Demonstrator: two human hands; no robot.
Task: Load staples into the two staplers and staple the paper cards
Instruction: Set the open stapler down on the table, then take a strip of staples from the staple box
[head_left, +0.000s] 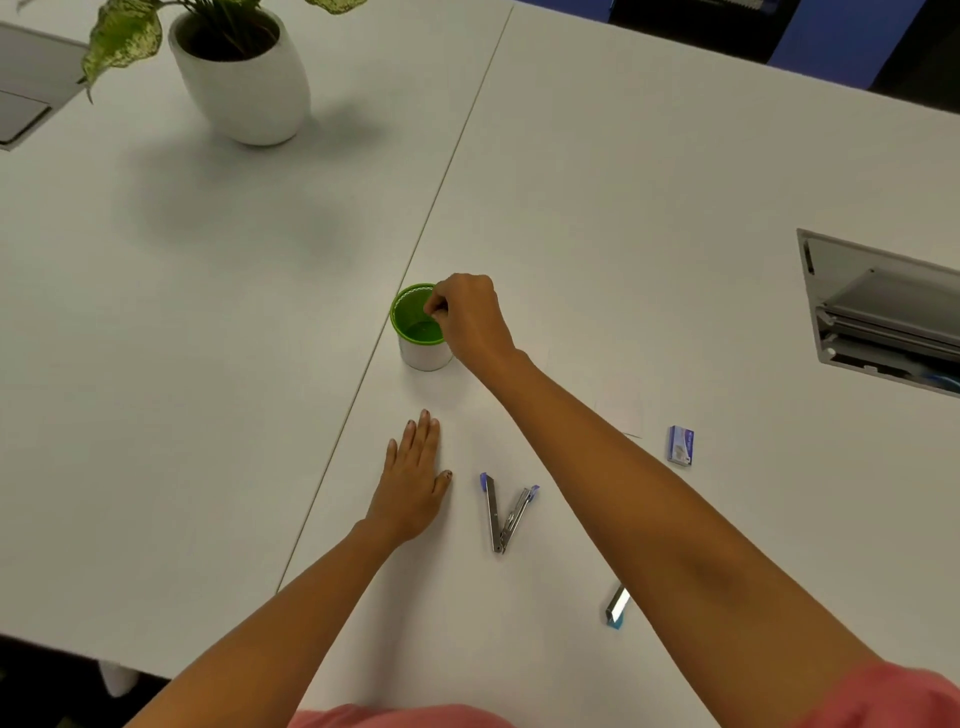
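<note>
A small stapler (503, 512) with blue tips lies swung open in a V on the white table. My left hand (413, 480) rests flat on the table just left of it, holding nothing. My right hand (467, 317) reaches forward over the right rim of a green-lined white cup (421, 332), fingertips pinched together above the opening; I cannot make out anything between them. A blue staple box (680, 445) lies to the right of my right forearm. A second metal and blue piece (617, 605) lies near me, partly hidden by that forearm. A pale paper card (621, 415) lies faintly visible by the box.
A potted plant in a white pot (244, 78) stands at the back left. An open cable hatch (883, 317) is set into the table at the right, another hatch (26, 93) at the far left. A seam (415, 249) runs between two tabletops.
</note>
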